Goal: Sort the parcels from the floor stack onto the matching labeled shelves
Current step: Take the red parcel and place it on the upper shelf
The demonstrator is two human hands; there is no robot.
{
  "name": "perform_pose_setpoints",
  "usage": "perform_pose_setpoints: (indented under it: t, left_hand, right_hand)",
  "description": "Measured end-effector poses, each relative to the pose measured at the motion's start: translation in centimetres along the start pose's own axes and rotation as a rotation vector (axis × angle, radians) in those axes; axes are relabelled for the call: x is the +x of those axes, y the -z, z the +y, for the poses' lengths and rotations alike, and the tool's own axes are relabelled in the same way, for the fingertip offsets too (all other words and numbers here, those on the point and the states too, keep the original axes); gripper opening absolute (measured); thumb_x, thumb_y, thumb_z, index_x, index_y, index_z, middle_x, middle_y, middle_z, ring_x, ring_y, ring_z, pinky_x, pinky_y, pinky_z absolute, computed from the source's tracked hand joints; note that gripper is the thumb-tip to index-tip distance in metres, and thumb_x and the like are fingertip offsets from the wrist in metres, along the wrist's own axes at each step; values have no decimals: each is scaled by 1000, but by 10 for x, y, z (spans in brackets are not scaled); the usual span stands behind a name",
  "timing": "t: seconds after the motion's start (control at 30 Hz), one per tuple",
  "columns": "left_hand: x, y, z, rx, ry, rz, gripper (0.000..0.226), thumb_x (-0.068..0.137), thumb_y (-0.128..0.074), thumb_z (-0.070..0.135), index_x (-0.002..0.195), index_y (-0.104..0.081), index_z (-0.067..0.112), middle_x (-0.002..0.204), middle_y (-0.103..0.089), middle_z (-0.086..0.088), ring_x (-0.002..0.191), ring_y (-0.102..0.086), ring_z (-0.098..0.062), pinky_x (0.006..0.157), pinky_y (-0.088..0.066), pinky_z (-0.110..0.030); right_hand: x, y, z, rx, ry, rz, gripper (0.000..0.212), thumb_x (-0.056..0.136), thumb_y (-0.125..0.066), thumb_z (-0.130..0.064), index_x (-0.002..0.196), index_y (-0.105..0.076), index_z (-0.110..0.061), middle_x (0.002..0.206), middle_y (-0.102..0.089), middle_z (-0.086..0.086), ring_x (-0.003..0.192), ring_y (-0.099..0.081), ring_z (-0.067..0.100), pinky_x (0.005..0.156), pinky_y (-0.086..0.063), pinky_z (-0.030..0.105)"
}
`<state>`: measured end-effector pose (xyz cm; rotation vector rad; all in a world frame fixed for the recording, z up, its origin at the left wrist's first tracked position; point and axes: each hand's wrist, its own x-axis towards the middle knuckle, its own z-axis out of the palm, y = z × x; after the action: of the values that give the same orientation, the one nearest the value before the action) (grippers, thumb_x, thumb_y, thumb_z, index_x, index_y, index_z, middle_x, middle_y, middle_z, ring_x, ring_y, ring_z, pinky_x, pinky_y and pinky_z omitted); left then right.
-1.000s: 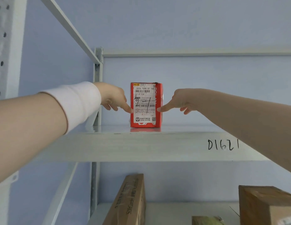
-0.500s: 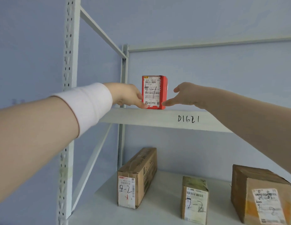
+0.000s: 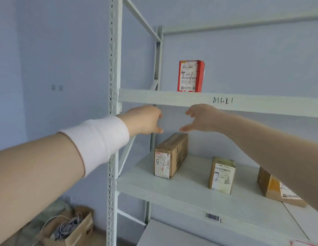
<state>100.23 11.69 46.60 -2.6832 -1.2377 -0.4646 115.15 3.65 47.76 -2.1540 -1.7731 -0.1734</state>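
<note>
Red parcel (image 3: 190, 76) w/ white label hand-marked "2-1" stands upright on the upper shelf (image 3: 154, 98), the one w/ "D1621" scrawled on its front edge, just left of that writing, nothing touching it. Both hands hang just below that shelf's front edge, clear of the parcel. L hand (image 3: 144, 120), white wristband (image 3: 96, 141) on its forearm, is below-left of the parcel. R hand (image 3: 201, 118) is right under it, facing the L w/ a gap between. Fingers (image 3: 157, 130) on both are released, loosely spread, grasping nothing. One level under the upper shelf, the lower shelf (image 3: 190, 192) carries a long brown parcel (image 3: 170, 155) & a small brown parcel (image 3: 222, 174), both marked "2-2". A third brown parcel (image 3: 272, 189) sits far right, partly behind the R arm. Far below, left of the rack post (image 3: 113, 68), sits an open carton (image 3: 73, 229) w/ cables.
</note>
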Motion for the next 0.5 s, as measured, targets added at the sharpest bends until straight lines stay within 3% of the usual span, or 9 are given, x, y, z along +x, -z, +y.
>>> perform_pose_setpoints:
  t: [0.17,0.3,0.5]
  left_hand:
    - [-66,-44,1,86,40,-125,50,92,-54,39,135,-44,16,133,-52,-5,121,-49,-27,91,-45,-35]
    - [-124,-76,12,106,61,-169,44,93,-52,36,132,-46,17,124,-56,-5,112,-54,-27,81,-43,-32]
    - [-222,-132,29,68,198,-271,47,93,-51,36,136,-42,20,130,-54,-5,117,-52,-26,81,-40,-30]
  right_hand:
    - [-48,-61,-10,-87,53,-164,65,82,-66,-43,136,-44,-13,139,-47,4,128,-43,23,104,-38,34]
    - [-96,-109,-14,-107,113,-273,69,82,-66,-44,139,-40,-16,142,-43,5,131,-40,23,104,-36,34]
    - [-174,-173,-17,-86,212,-407,65,84,-64,-42,139,-39,-18,137,-43,6,127,-42,25,103,-39,37]
